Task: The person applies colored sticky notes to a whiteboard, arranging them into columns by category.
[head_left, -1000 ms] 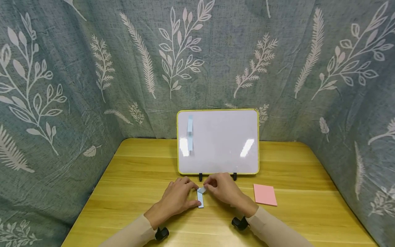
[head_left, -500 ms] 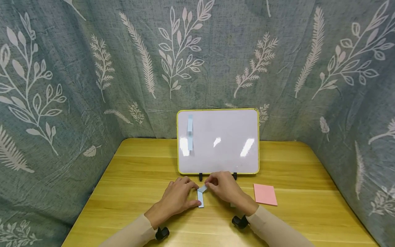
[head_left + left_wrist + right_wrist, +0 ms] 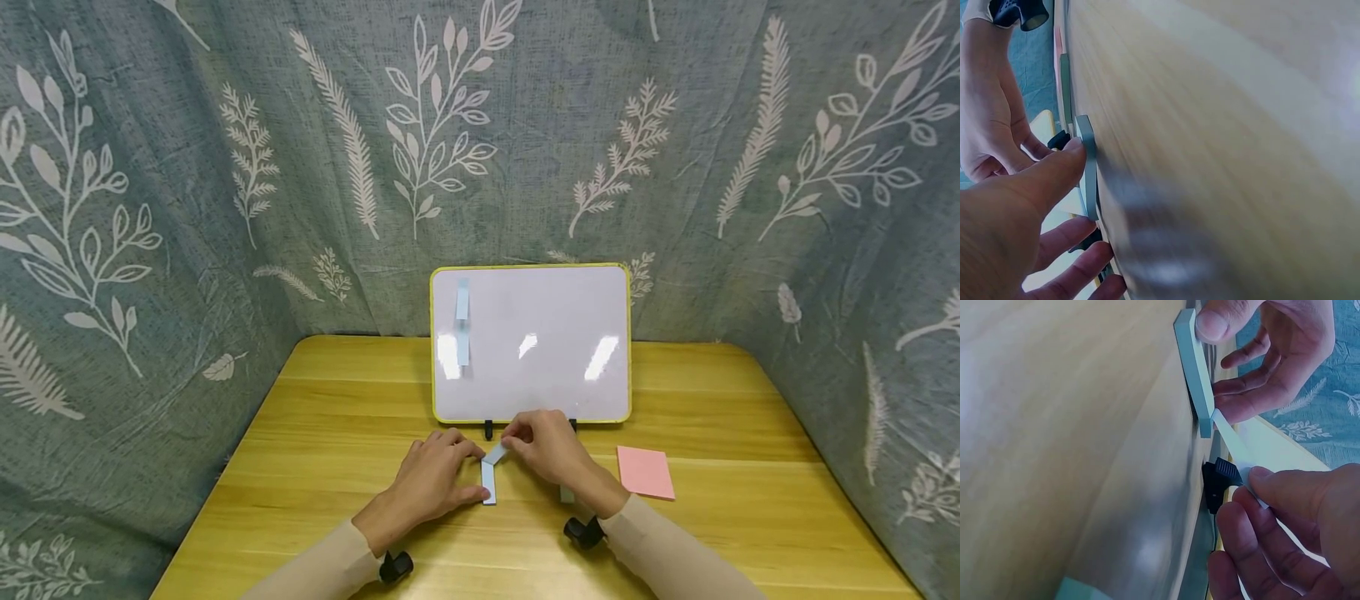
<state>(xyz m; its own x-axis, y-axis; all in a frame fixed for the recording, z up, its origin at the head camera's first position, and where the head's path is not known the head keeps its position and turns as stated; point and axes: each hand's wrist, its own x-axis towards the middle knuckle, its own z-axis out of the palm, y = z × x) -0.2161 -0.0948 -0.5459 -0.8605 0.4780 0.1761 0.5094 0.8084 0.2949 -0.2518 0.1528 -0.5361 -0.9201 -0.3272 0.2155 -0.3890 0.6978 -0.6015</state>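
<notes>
A narrow light blue sticky note pad (image 3: pixel 489 485) lies on the table in front of the whiteboard. My left hand (image 3: pixel 431 477) holds it by its two ends, thumb at the near end and fingers at the far end. My right hand (image 3: pixel 550 450) pinches the free end of the top sticky note (image 3: pixel 1232 445) between thumb and forefinger. That sheet slants up from the pad, its other end still at the pad's far end. In the left wrist view the pad's edge (image 3: pixel 1090 172) shows beside my left thumb.
Behind the hands stands a yellow-framed whiteboard (image 3: pixel 540 333) on black feet, with two light blue strips (image 3: pixel 462 302) on its left side. A pink sticky note pad (image 3: pixel 646 472) lies at the right. A pale green pad (image 3: pixel 566 494) lies partly under my right wrist.
My right hand has moved slightly up and away from the pad, drawing the top sheet out straighter. The left hand has stayed in place on the pad.
</notes>
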